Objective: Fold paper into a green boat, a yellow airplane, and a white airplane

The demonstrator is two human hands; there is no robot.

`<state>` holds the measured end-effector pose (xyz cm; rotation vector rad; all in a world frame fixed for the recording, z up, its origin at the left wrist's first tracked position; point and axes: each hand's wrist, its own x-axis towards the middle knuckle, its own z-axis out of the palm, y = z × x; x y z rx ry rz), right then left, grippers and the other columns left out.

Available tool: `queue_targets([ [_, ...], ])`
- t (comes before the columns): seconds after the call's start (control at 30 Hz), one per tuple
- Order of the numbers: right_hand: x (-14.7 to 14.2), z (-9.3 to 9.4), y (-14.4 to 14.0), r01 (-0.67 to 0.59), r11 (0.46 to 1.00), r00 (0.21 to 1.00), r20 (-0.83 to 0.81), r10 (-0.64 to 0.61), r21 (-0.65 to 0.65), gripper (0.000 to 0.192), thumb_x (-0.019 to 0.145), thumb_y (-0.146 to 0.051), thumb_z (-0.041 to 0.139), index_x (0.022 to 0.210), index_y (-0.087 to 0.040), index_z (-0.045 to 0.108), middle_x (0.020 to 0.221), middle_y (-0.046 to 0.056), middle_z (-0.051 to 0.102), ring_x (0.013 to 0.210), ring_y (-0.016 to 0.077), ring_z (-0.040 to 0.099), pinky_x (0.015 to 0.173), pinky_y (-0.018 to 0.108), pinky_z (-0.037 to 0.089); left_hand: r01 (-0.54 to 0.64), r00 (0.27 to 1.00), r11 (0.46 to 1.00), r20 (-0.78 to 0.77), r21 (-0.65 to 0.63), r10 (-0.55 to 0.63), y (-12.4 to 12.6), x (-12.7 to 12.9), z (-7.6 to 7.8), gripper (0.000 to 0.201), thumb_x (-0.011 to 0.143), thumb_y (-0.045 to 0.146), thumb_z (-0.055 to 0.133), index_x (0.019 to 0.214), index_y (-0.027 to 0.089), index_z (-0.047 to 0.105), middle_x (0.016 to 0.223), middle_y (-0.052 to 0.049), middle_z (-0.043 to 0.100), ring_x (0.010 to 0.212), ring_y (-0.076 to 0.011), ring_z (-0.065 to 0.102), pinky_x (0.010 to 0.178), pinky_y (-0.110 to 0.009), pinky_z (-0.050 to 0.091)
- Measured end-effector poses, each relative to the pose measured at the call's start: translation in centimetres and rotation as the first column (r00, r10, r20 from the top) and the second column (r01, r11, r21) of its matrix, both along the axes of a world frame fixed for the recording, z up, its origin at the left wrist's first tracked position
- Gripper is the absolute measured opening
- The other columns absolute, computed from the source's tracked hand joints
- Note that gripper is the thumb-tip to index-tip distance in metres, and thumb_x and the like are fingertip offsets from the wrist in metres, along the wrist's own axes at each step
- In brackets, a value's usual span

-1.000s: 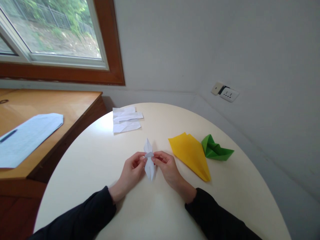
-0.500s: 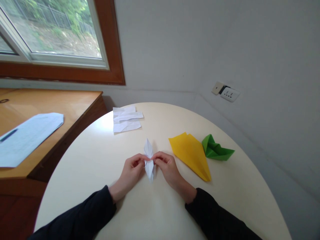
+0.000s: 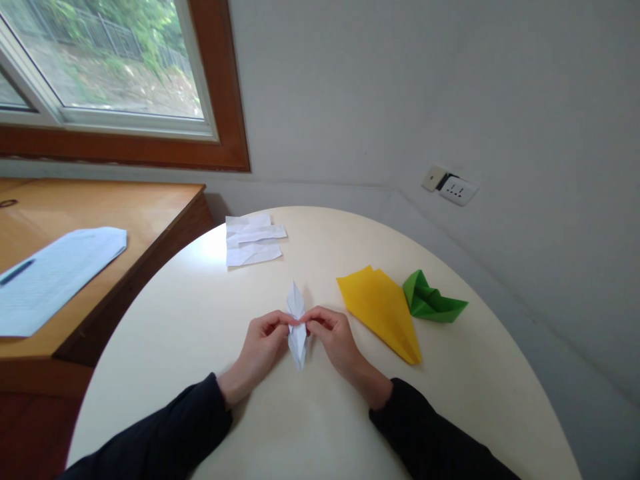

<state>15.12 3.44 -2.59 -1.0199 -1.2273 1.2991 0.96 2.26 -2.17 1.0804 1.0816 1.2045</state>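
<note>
Whereas one second ago a small cross flap lay open and flat across the waist of the white folded paper [image 3: 297, 325], that flap is now pinched out of sight between the fingertips of both hands, and the piece reads narrower at its middle. This suggests the crease at the waist is being pressed closed, so the fold in hand is judged near completion rather than just begun. The paper is a slim, double-pointed form resting on the counter [image 3: 210, 313] near its centre, directly in front of the person. Its long axis runs away from the person, tilted only slightly off that line; one tip points toward the far wall, the other toward the person's body. The left hand [image 3: 263, 343] is closed in a pinch on the left edge of the waist; the right hand [image 3: 333, 337] is closed in a matching pinch on the right edge, the two sets of fingertips almost touching. Just right of the right hand lies a yellow folded paper [image 3: 383, 310], with a green folded paper [image 3: 430, 300] touching its far side. Creased white sheets [image 3: 253, 240] lie beyond, well apart.
</note>
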Motion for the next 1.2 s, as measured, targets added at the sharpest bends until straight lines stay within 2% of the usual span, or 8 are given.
queue_targets([
  [0.23,0.0,-0.5,0.0,-0.031,0.993,0.999,0.028,0.028,0.111,0.017,0.066,-0.015,0.055,0.066,-0.021,0.071,0.065,-0.001,0.062,0.057,0.0112,0.054,0.056,0.022,0.043,-0.021,0.996,0.998,0.084,-0.055,0.025,0.1,0.1,0.3,0.012,0.063,0.024,0.062,0.06,0.014,0.068,0.06,-0.002,0.064,0.06,-0.0129,0.054,0.058,-0.022,0.04],
  [0.43,0.2,-0.6,-0.1,-0.025,0.974,0.998,0.067,0.009,0.227,0.022,0.072,-0.013,0.052,0.072,-0.021,0.072,0.069,0.001,0.061,0.061,0.0113,0.055,0.057,0.022,0.044,0.007,0.997,1.0,-0.075,0.023,-0.005,0.2,0.1,0.4,0.014,0.064,0.027,0.066,0.068,0.013,0.066,0.063,-0.001,0.064,0.058,-0.0119,0.052,0.055,-0.022,0.038],
  [0.63,0.1,-0.7,-0.1,-0.003,0.978,0.995,0.096,-0.017,0.209,0.013,0.072,-0.018,0.059,0.077,-0.019,0.07,0.078,0.003,0.064,0.068,0.013,0.059,0.057,0.022,0.047,-0.004,0.997,0.998,-0.081,0.06,0.008,0.2,0.3,0.2,0.022,0.068,0.031,0.066,0.081,0.015,0.057,0.053,0.006,0.051,0.048,-0.0076,0.045,0.049,-0.019,0.033],
  [0.87,-0.1,-1.2,-0.2,0.011,0.983,0.998,0.066,-0.023,0.183,0.01,0.072,-0.017,0.061,0.079,-0.019,0.067,0.082,0.002,0.063,0.075,0.0138,0.061,0.064,0.023,0.05,0.012,1.0,0.997,-0.021,0.077,-0.011,0.1,0.5,0.1,0.035,0.069,0.037,0.067,0.091,0.019,0.045,0.057,0.007,0.054,0.049,-0.0083,0.049,0.049,-0.019,0.037],
  [1.07,-0.3,-1.0,-0.3,0.028,0.987,0.998,0.051,-0.037,0.161,0.014,0.072,-0.018,0.061,0.087,-0.02,0.063,0.083,0.002,0.064,0.074,0.0133,0.061,0.065,0.024,0.051,0.019,0.999,0.995,-0.042,0.101,-0.015,0.1,0.4,-0.1,0.035,0.071,0.037,0.066,0.094,0.02,0.046,0.054,0.009,0.052,0.048,-0.0083,0.049,0.049,-0.019,0.037],
  [1.2,-0.4,-0.8,-0.6,0.09,0.976,0.996,0.012,-0.094,0.199,0.023,0.071,-0.018,0.062,0.093,-0.022,0.055,0.078,0.0,0.063,0.07,0.0123,0.061,0.062,0.022,0.049,0.016,0.997,0.991,-0.075,0.131,-0.007,0.1,0.2,-0.1,0.03,0.072,0.035,0.066,0.091,0.017,0.052,0.058,0.005,0.058,0.053,-0.0103,0.054,0.053,-0.021,0.041],
])
